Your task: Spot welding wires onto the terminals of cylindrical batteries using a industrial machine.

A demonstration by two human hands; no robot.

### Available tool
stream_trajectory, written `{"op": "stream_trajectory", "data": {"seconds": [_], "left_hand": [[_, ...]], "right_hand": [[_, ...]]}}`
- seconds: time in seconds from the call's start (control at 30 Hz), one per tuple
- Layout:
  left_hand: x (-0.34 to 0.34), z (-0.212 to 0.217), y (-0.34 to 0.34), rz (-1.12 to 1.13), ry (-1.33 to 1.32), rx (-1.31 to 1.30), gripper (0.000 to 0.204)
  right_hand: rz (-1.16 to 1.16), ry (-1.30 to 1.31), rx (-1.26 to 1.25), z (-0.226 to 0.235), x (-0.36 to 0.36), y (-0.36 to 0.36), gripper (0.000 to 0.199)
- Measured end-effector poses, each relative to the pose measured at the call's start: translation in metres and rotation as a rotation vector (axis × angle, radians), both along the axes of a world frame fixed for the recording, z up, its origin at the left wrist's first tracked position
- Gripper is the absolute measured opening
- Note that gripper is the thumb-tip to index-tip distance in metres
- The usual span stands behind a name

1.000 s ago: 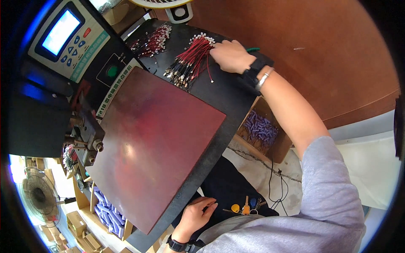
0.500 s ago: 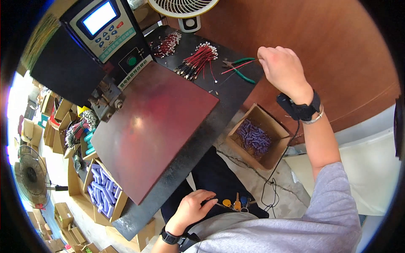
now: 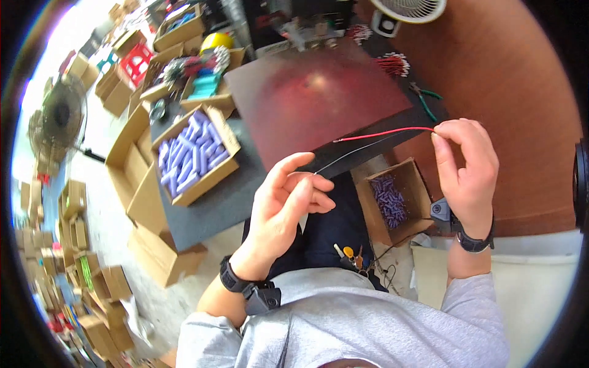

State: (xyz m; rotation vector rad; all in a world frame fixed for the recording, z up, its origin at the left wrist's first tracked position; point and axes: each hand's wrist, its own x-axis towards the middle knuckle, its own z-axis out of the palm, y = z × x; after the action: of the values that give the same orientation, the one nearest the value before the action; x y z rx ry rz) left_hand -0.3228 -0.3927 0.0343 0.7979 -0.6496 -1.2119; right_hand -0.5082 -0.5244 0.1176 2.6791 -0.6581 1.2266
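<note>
- The right hand, at the right of the frame, pinches one end of a red wire between thumb and forefinger; its grip is clenched on that end.
- A black wire runs from the same pinch, just below the red one.
- Both wires stretch leftward across the middle of the frame, over the near edge of the worktop.
- The red wire's far end hangs free near the centre, above the dark edge strip.
- The black wire slopes down to the left hand, at lower centre.
- The left hand is half open, fingers spread and curled, thumb raised; the black wire ends at its fingertips, but I cannot tell whether they actually grasp it.
- Both wrists carry dark bands.
- A reddish-brown mat lies on the worktop in the upper centre.
- Green-handled pliers lie at the mat's right edge, upper right of the frame.
- Bundles of red wires sit above the pliers, near the top.
- A cardboard box of purple cells rests on the worktop at centre left.
- A smaller box of purple parts stands lower down, between the two hands.
- A white fan shows at the top edge.
- More cardboard boxes crowd the floor along the left.
</note>
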Motion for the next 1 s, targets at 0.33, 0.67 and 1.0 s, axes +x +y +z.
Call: {"op": "stream_trajectory", "data": {"seconds": [0.33, 0.67, 1.0], "left_hand": [[0.011, -0.006, 0.032, 0.359, -0.37, -0.015, 0.01], [0.039, -0.003, 0.039, 0.509, -1.135, -0.133, 0.012], [0.157, -0.028, 0.026, 0.542, -2.02, 0.689, 0.026]], "right_hand": [[0.334, 0.144, -0.003, -0.019, 0.038, 0.059, 0.02], [0.45, 0.142, 0.624, -0.061, 0.066, 0.063, 0.015], [0.232, 0.115, 0.722, -0.077, 0.049, 0.04, 0.018]]}}
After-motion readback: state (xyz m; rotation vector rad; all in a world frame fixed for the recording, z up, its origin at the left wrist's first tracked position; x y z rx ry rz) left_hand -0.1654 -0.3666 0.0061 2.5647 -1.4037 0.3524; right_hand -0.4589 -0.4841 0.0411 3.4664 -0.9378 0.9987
